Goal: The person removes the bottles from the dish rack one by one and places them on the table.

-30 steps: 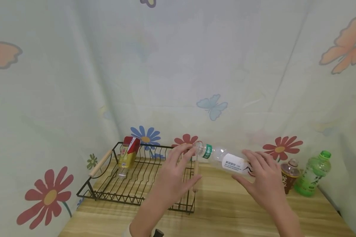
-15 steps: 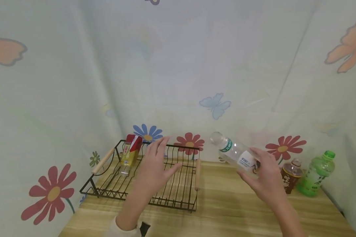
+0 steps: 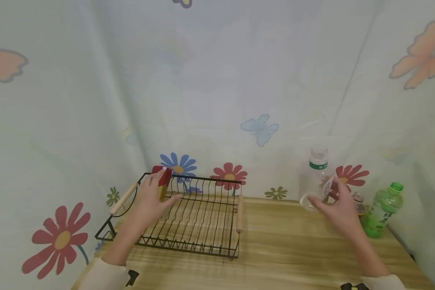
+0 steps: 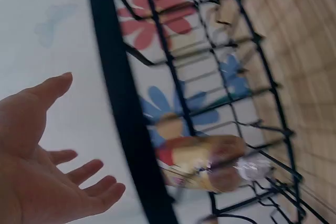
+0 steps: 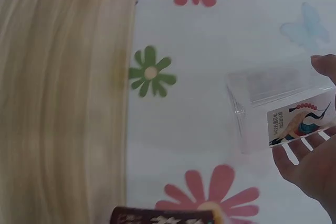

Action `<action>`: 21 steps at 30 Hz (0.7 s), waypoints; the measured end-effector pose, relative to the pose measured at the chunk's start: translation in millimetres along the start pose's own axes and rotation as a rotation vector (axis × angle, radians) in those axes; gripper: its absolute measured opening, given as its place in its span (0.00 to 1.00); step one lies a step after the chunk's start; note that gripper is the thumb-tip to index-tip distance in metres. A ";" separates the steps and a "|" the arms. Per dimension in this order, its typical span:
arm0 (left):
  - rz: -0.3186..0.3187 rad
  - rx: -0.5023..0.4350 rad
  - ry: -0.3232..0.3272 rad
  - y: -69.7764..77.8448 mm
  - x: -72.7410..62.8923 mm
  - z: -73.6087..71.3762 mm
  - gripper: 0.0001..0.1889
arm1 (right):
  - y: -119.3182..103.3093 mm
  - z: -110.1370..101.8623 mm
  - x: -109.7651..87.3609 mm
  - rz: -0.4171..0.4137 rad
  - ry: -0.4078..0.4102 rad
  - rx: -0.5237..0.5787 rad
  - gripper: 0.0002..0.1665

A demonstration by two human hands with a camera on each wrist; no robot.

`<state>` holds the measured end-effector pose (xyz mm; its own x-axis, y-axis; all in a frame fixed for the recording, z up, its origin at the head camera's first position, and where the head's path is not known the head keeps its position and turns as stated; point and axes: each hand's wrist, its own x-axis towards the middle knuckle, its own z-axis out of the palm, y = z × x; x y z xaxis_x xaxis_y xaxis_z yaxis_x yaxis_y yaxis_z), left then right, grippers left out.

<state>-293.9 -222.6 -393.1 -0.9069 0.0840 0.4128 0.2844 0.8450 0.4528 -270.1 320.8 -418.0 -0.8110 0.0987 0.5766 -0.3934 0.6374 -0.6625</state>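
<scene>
The left hand [image 3: 150, 198] is spread by the rack [image 3: 240, 213], right of which the right hand [image 3: 340, 207] pinches a bottle [image 3: 313, 179] a slack grip could drop.

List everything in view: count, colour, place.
table: 1, tan, across the bottom
flower-and-butterfly backdrop: 1, pale, behind table
rack: 1, black, two wooden handles, left on table
container: 1, red and yellow, in rack's left part
clear bottle: 1, colourless, in right hand
green bottle: 1, green, table's right end
brown bottle: 1, brown, beside green bottle
sleeves: 2, cream, forearms
wrist pieces: 2, black, by sleeves
left hand: 1, bare, near container
right hand: 1, bare, holding clear bottle
</scene>
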 end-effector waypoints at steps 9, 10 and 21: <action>-0.178 -0.073 0.020 -50.7 14.0 18.6 0.60 | 43.2 -0.8 -6.8 0.155 -0.028 -0.023 0.42; -0.184 -0.075 0.018 -54.5 15.3 21.6 0.60 | 48.2 0.1 -7.5 0.164 -0.031 -0.023 0.42; -0.251 -0.127 0.000 -79.4 22.4 42.2 0.55 | 75.1 9.3 -17.8 0.280 -0.039 -0.008 0.49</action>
<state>-349.9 -265.6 -453.2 -0.9541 -0.1197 0.2747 0.0871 0.7663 0.6365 -289.3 359.7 -482.5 -0.9039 0.2420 0.3527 -0.1485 0.5957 -0.7894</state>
